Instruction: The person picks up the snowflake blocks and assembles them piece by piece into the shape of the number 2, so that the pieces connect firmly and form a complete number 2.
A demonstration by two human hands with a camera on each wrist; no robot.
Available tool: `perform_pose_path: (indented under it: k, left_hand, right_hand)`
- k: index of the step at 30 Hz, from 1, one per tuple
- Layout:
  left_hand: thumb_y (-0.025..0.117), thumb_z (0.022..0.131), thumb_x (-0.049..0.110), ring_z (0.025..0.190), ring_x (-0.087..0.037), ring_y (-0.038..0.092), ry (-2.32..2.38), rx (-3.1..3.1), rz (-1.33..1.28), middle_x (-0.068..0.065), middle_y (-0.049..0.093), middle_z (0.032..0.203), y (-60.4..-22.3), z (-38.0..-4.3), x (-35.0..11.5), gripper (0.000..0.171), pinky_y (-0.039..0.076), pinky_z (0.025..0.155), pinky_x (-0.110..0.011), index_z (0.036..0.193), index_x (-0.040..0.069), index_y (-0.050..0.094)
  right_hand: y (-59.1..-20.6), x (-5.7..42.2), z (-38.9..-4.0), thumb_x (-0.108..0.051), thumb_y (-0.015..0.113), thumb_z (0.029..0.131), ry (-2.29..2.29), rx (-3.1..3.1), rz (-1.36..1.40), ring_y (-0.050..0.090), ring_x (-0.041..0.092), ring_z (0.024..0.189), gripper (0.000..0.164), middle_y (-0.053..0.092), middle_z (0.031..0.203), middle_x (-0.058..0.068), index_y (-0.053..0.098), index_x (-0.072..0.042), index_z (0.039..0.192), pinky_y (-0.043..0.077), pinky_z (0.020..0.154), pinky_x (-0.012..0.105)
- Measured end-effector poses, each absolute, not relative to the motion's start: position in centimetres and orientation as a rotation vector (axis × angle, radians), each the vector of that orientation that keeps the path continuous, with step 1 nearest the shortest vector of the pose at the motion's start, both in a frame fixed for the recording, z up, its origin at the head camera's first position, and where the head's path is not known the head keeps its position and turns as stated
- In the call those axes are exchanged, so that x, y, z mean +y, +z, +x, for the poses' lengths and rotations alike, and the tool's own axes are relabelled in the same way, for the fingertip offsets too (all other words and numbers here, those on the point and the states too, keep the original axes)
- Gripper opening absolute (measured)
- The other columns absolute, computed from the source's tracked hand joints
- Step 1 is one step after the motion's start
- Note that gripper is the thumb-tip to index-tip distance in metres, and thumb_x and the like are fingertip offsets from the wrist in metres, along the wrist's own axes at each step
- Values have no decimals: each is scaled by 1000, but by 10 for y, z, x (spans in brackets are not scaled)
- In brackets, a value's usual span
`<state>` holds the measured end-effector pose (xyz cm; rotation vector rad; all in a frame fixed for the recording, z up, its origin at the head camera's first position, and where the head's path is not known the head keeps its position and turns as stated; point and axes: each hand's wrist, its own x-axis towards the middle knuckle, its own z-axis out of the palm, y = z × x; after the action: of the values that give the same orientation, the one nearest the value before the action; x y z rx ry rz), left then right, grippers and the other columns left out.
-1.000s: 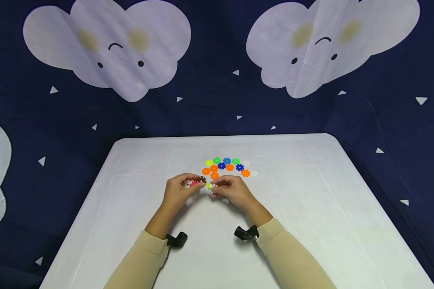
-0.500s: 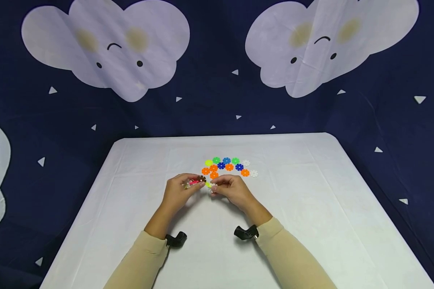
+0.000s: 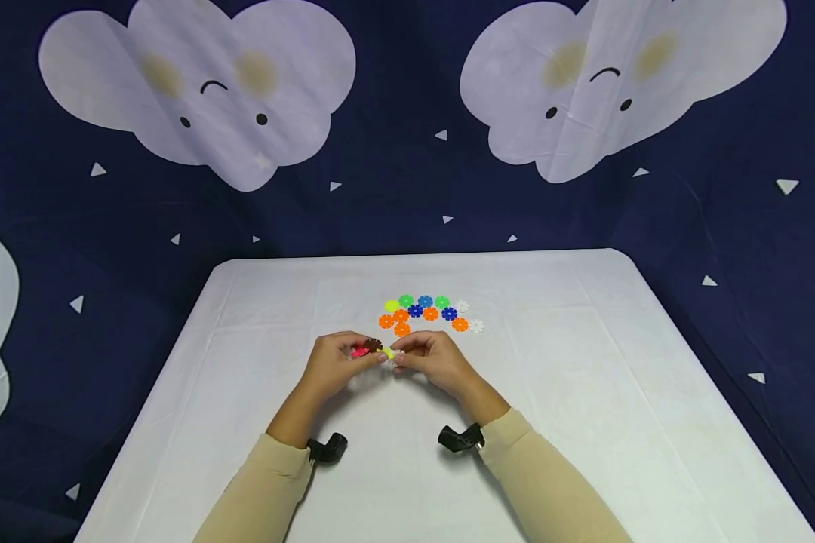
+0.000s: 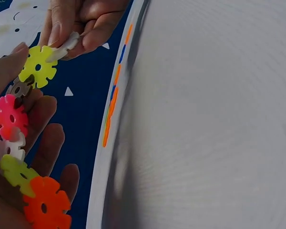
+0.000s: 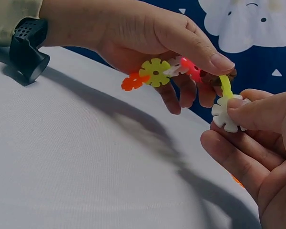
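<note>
smooth, slightly glossy plastic discs (image 4: 20, 110); matt white tablecloth (image 3: 584, 362); creased cloth backdrop (image 3: 407, 90).

On desk (image 3: 598, 392): 13 loose discs (image 3: 431, 317) (5 orange, 2 green, 3 blue, 1 yellow, 2 white). Over desk: 7 held discs (image 4: 13, 114) (2 yellow, 2 white, 1 each orange, pink, brown), 2 hands (image 3: 333, 365), 2 wrist cameras (image 3: 462, 438).

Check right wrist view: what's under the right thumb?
A white notched disc, pinched by the right hand; its left edge shows, and an edge-on yellow disc meets it at the top. The thumb hides the white disc's middle from this view.
</note>
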<state>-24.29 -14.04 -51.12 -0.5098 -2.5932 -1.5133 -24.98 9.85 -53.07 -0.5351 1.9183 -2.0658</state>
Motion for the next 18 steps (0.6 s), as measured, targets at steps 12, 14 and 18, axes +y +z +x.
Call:
perform_pose_path:
  k: [12,14,18]
  left_hand:
    - [92,86,22,96,-18,71,-1410,-2575,-634,1,77,104,-508,-241,-137,42,58,89,-45,118,0,77]
    - [91,86,17,98,-20,71,-1354,-2555,-672,-1,77,105,-507,-240,-136,42,58,88,-46,121,-1,75]
    - [88,88,10,100,-23,69,-1298,-2531,-759,-5,75,106,-508,-239,-135,40,59,87,-46,124,-3,72]
  right_hand:
    - [-531,95,-249,8,73,96,-2054,1951,-537,74,45,92,20,74,105,23,72,11,116,61,84,48]
    - [-532,94,-248,8,73,96,-2061,1949,-534,73,48,94,20,73,106,26,71,12,116,60,85,49]
    - [-533,93,-248,9,71,97,-2061,1949,-531,72,51,96,21,72,107,30,70,12,117,60,86,50]
